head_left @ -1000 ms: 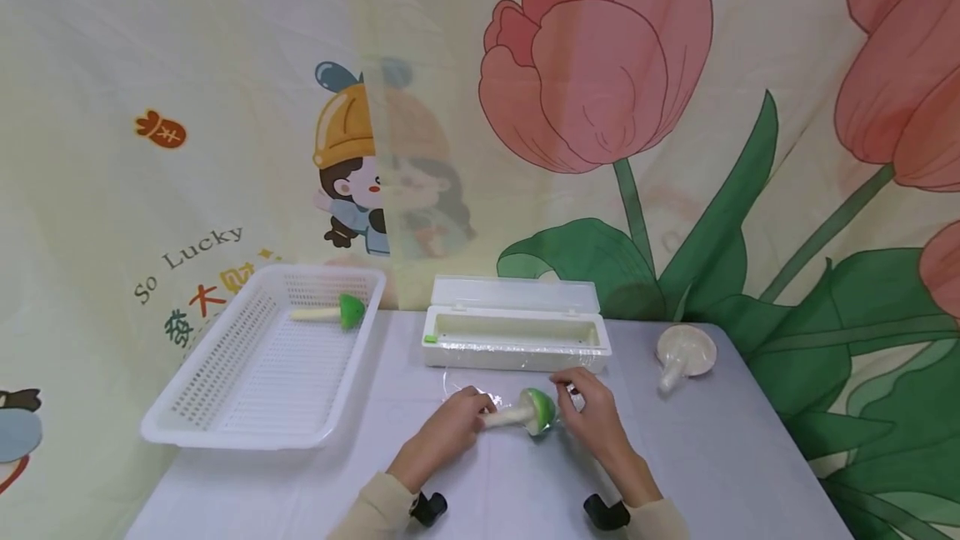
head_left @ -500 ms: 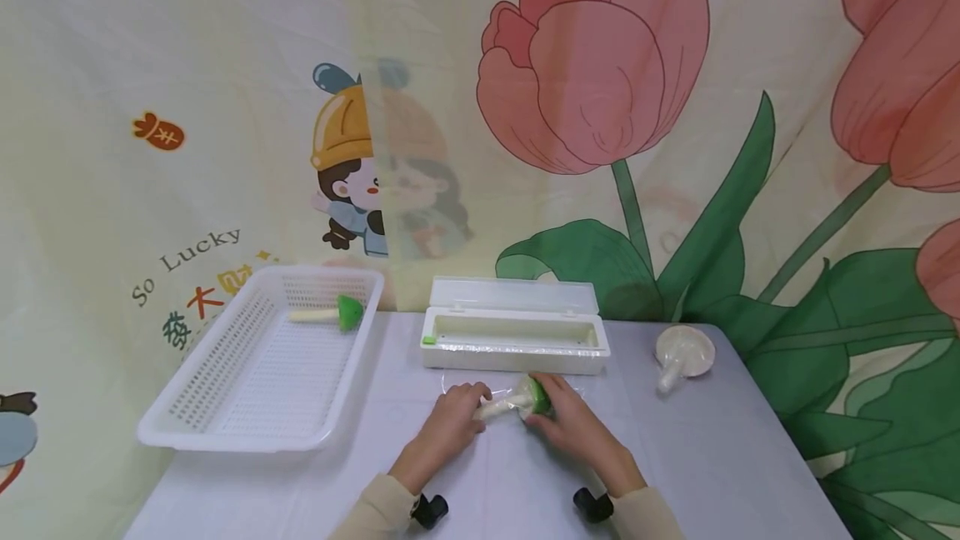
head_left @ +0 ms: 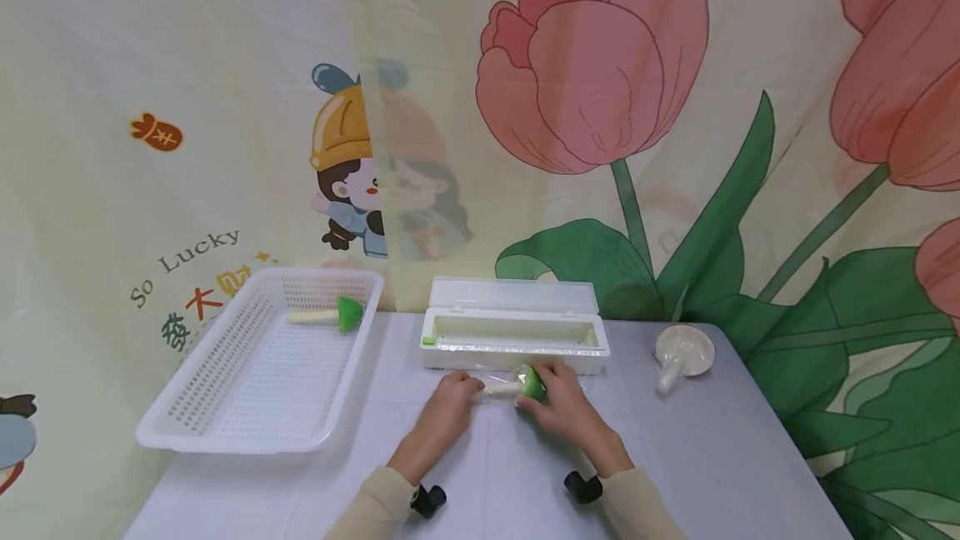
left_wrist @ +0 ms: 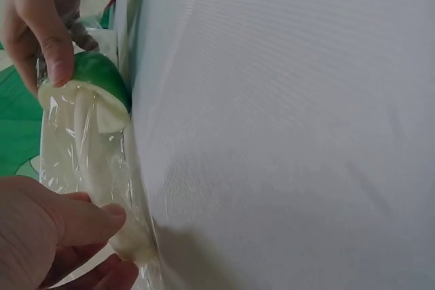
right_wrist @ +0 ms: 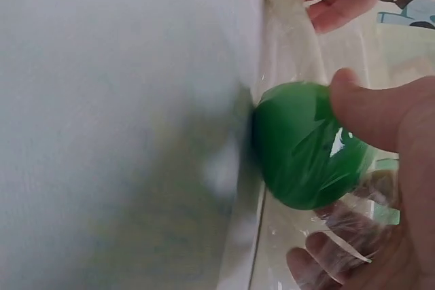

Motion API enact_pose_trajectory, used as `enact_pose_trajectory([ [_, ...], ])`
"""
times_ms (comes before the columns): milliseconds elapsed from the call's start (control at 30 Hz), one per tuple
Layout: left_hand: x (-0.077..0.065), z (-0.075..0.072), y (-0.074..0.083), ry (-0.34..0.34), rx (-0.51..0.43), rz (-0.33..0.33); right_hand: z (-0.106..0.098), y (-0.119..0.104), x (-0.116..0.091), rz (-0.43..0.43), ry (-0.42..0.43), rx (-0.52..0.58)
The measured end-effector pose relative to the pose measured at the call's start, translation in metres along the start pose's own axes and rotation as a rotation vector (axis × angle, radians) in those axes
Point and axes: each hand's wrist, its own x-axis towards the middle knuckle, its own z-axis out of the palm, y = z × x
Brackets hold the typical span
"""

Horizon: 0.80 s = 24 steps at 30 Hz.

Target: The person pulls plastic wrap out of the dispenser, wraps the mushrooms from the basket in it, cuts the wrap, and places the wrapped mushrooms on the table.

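A toy mushroom (head_left: 534, 384) with a green cap and a pale stem lies sideways in clear plastic film, just in front of a white film dispenser (head_left: 517, 359). My left hand (head_left: 447, 411) pinches the stem end through the film, thumb above and fingers below. Around the green cap (right_wrist: 306, 144), my right hand (head_left: 564, 407) holds on with its thumb on the near side and its fingers beyond. In the left wrist view, glossy clear film (left_wrist: 64, 140) covers the stem. Part of the right fingers is hidden behind the cap and film.
On the left stands a white perforated basket (head_left: 247, 444), with another green-capped mushroom (head_left: 348, 314) inside it. The dispenser's lid (head_left: 517, 294) is raised at the back. A pale film-wrapped mushroom (head_left: 686, 348) lies at the table's right side.
My right hand has come left from beside the mushroom onto its cap. Both hands and the mushroom have moved away from me, closer to the dispenser.
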Motion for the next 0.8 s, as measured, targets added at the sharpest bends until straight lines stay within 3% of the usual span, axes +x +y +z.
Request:
enact_pose_trajectory([
  [167, -0.003, -0.004, -0.004, -0.027, -0.039, 0.041, -0.002, -0.001, -0.002, -0.049, 0.081, -0.055],
  [367, -0.004, -0.007, -0.013, -0.118, -0.084, 0.028, -0.006, -0.007, -0.004, -0.078, 0.082, -0.047],
  [467, -0.003, -0.01, -0.021, -0.121, -0.096, 0.01, -0.008, -0.009, -0.003, -0.1, 0.078, -0.051],
  [567, -0.003, -0.013, -0.029, -0.051, -0.107, -0.038, -0.01, -0.01, -0.003, -0.131, 0.075, -0.074],
  [800, 0.0, -0.027, -0.046, 0.249, -0.147, -0.216, -0.015, -0.012, 0.002, -0.164, 0.051, -0.101],
])
